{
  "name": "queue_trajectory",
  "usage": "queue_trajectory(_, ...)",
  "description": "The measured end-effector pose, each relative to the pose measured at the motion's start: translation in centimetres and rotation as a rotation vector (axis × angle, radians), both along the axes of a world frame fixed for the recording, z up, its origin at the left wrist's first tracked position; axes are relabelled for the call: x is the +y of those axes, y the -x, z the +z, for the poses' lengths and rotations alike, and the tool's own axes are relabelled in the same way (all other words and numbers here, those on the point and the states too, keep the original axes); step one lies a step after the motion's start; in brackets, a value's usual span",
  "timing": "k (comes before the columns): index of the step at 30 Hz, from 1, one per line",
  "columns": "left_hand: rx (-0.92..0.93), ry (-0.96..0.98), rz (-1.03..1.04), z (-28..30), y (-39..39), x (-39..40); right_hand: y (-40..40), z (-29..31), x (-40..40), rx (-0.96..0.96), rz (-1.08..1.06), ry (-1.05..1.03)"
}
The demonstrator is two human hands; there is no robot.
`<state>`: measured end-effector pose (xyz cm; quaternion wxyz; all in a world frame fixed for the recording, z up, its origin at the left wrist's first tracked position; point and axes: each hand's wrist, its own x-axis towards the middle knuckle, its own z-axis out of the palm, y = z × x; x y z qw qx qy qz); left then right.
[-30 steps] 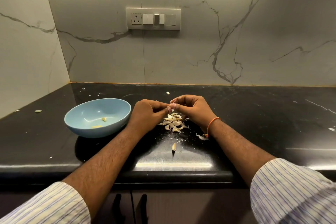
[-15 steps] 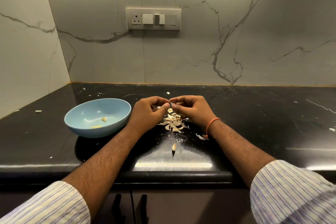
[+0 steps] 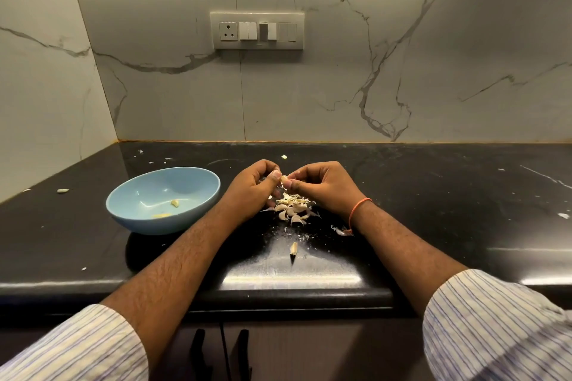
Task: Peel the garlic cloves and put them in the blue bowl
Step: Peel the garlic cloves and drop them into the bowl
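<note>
I see my left hand and right hand both pinching one garlic clove just above the peel pile, right of the blue bowl.

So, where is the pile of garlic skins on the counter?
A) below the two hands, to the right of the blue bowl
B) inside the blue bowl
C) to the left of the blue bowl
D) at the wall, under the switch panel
A: the pile of garlic skins lies on the counter under the left hand and right hand, right of the blue bowl.
</note>
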<state>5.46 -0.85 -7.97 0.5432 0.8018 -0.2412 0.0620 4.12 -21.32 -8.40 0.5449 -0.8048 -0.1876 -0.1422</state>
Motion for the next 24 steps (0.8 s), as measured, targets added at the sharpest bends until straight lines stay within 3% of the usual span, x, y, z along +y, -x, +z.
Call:
queue_trajectory(5,0.030,-0.033,-0.030,-0.03,-0.28,0.19,0.28,0.01,0.20,-0.003,0.032,0.065)
queue_trajectory(17,0.237,0.100,-0.051,0.53,0.17,-0.03,0.09,0.13,0.19,-0.216,-0.056,0.178)
queue_trajectory(24,0.222,0.204,0.039,0.44,0.03,-0.08,0.23,0.31,-0.02,-0.291,-0.090,0.224)
